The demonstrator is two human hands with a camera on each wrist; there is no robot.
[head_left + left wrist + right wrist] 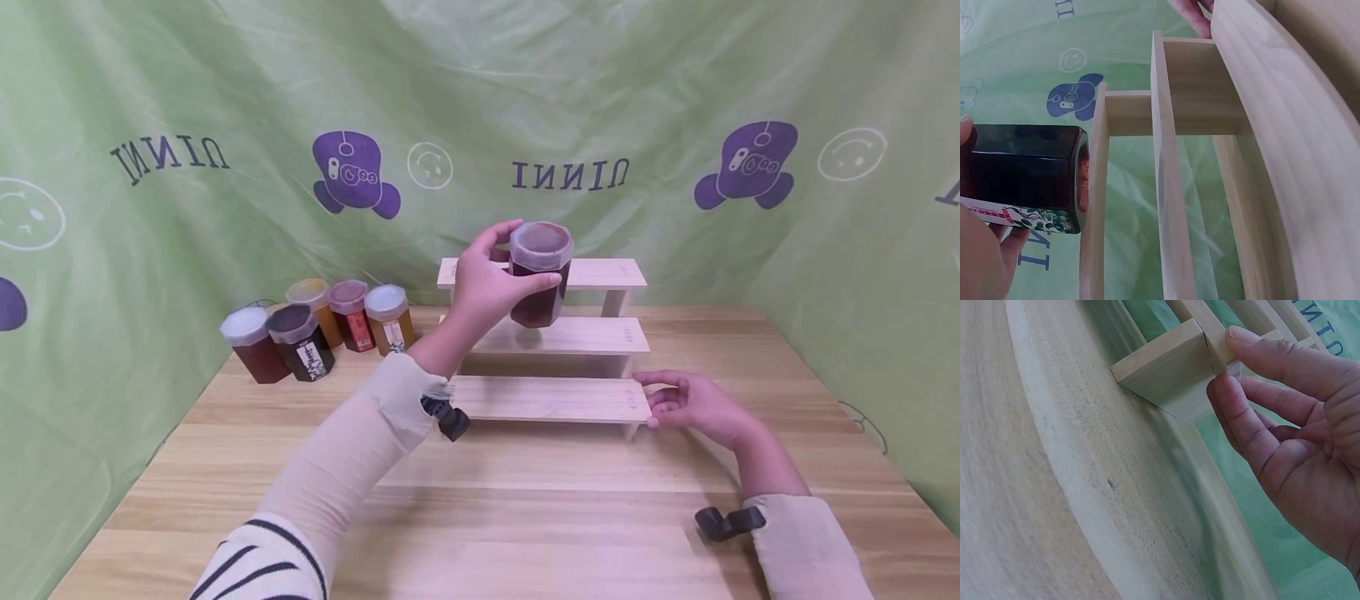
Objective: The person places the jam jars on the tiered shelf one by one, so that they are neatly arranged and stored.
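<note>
Hanging behind and beside the table, a green sheet [480, 83] carries purple figures, smiley faces and lettering. Before it lies the wood-grain table [525, 525], bearing a pale wooden three-tier stand [551, 398]. The left hand [489, 279] is curled firmly round a dark jar [542, 260], thumb across the front, opened only as wide as that jar. The right hand [705, 407] has its fingers bent, thumb and fingertips gripping the right end of the lowest tier. The dark jar, pale-lidded and roughly upright, is raised close to the top tier; whether its base touches wood I cannot tell. Standing near one another at the table's back left are a dark-red jar [260, 357], a black-lidded jar [302, 343], a yellow-lidded jar [321, 312], a pink-lidded jar [352, 317] and a white-lidded amber jar [390, 321]. Smallest are two black wrist cameras [448, 419], one by each cuff
</note>
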